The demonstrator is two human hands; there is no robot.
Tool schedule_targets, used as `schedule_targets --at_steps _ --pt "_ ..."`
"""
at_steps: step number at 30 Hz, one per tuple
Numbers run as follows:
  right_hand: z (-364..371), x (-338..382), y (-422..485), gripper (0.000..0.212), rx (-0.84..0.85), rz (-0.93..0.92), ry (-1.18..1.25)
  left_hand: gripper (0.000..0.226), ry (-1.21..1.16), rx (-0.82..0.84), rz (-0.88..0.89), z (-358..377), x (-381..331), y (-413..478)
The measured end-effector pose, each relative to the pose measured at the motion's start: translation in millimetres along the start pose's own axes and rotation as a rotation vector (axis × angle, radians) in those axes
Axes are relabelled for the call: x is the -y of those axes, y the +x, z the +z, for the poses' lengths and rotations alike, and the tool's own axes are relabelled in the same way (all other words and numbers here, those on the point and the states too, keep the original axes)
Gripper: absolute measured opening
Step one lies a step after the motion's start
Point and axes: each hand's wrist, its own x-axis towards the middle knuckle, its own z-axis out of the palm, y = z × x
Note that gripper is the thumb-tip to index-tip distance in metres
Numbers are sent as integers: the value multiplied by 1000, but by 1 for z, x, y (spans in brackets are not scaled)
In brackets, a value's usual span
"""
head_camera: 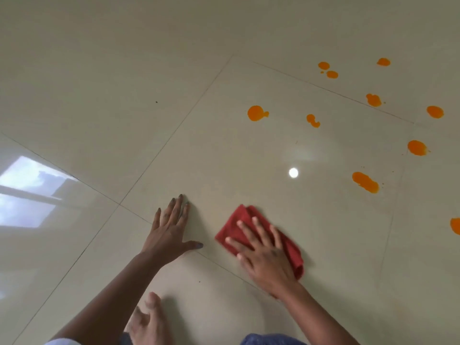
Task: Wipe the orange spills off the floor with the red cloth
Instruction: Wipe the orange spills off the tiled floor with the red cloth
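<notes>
Glossy beige tiled floor (124,95). The red cloth (236,216) (folded, rumpled) lies near the bottom under the right hand (267,257), whose straight fingers press it down. The left hand (171,231) rests flat beside it, grip wide. Orange spills (257,113) dot the upper right, well apart from the cloth.

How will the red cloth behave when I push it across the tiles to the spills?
Probably floppy: the red cloth lies folded and rumpled under the flat right hand, so it may bunch. It should slide easily, since the floor looks glossy. It may smear the spills, which look wet.
</notes>
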Motion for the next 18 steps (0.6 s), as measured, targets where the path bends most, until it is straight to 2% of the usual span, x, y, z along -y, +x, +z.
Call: schedule_targets --at_steps 4,6,9,11,13,15,18 --pt "-16 -50 84 49 -31 252 20 115 -7 -12 33 -4 1 18" --pt "-25 -45 143 49 -6 276 67 118 -29 -41 25 -5 -2 27" --pt "-24 -3 171 48 49 112 69 120 -43 -69 -31 -11 0 33" --pt "-12 18 137 46 45 -51 64 120 -36 -76 -66 -13 4 32" --pt "-4 6 93 46 -17 -107 29 122 -29 -67 -55 -15 7 33" --pt "-7 -32 76 48 -28 -25 -19 125 -42 -66 -35 -14 9 40" --pt "-21 -84 126 48 -15 205 13 129 -39 -73 -23 -12 9 49"
